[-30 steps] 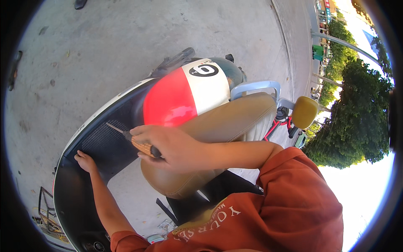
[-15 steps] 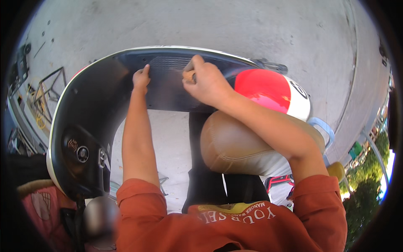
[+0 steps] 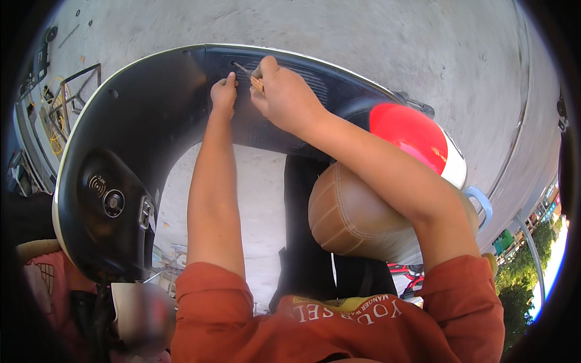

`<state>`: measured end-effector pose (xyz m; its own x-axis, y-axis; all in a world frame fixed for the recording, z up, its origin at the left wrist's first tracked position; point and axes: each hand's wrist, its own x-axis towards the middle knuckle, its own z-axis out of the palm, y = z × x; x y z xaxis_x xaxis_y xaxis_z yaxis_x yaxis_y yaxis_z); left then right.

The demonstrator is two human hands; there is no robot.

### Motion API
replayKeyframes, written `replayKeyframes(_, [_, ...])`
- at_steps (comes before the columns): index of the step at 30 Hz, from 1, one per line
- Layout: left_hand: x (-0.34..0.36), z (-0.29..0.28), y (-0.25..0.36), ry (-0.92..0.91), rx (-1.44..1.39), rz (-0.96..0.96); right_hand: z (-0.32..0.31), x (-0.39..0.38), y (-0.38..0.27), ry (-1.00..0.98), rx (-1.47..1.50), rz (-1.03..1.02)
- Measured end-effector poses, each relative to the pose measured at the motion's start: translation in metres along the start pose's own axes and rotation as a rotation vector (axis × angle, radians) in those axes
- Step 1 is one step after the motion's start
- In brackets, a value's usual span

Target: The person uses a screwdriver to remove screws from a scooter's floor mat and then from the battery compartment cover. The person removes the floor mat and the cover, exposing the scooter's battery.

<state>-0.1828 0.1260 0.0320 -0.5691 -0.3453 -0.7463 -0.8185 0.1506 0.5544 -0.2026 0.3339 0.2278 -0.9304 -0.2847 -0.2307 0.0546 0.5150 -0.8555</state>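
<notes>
One broad stretch of concrete ground (image 3: 302, 27) lies under everything I can see from where I stand. On it is the scooter (image 3: 142, 112), its black front to the left and its rear to the right. Between the two runs the black floorboard (image 3: 260, 130), bending along the far side. The tan seat (image 3: 354, 212) is at the near right, with a red and white cover (image 3: 411, 134) just beyond it. A dark metal frame (image 3: 75, 94) sits on the ground at the far left.

Both hands are out over the floorboard. The right hand (image 3: 287, 97) has its fingers closed around the screwdriver (image 3: 258, 84), whose shank slants away to the far left. The left hand (image 3: 223, 100) is just beside it on the left, fingers mostly folded and one raised; I can't tell whether it pinches anything.

Smallest is the dark hole (image 3: 233, 63) in the floorboard, toward its far edge, where the screwdriver's tip is. I'd judge the work is underway at this one spot. The floorboard looks in place and I see no loose screws; whether one sits in that hole, or how many other spots are finished or left, I can't tell.
</notes>
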Motion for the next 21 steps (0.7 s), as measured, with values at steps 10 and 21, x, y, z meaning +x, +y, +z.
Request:
replayKeyframes(10, [0.053, 0.006, -0.069, 0.042, 0.027, 0.482, 0.010, 0.048, -0.035, -0.085, -0.350, -0.222])
replayKeyframes(21, [-0.006, -0.004, -0.001, 0.113, 0.130, 0.157, -0.001, 0.117, -0.073, -0.435, -0.823, -0.131])
